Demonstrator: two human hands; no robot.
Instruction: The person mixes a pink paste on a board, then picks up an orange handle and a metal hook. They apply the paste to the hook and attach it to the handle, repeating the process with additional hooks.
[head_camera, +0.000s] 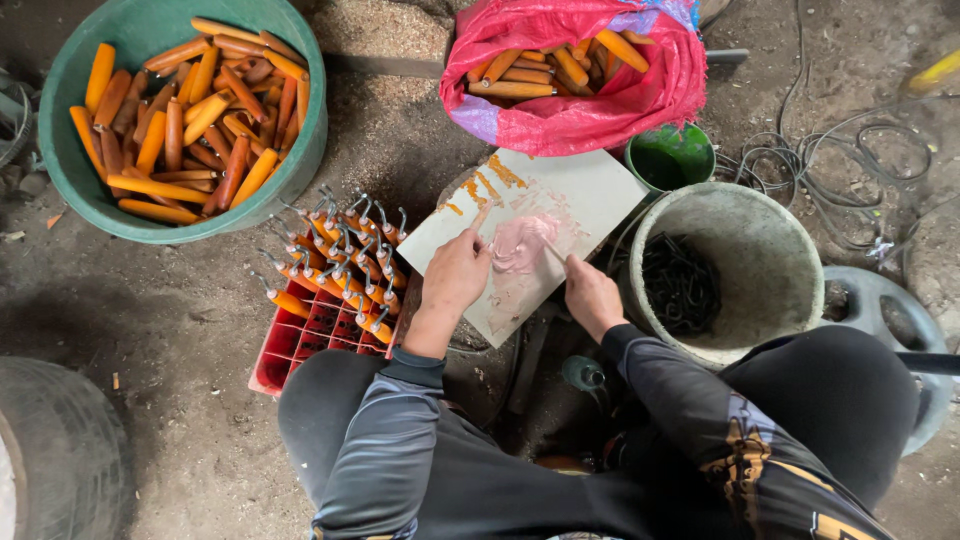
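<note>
A pale square board (590, 195) lies tilted in front of me, with a patch of pink paste (520, 243) near its middle and orange smears at its far corner. My left hand (455, 275) rests on the board's left edge, forefinger stretched toward the paste. My right hand (590, 295) grips a thin stick (554, 252) whose tip sits in the paste. Both arms wear dark long sleeves.
A red crate (290, 345) holds upright orange handles fitted with metal hooks (345, 255). A green tub (290, 170) of orange wooden handles sits far left, a pink sack (590, 115) of handles beyond. A grey bucket (770, 260) with dark metal hooks stands right, a small green pot (670, 158) behind.
</note>
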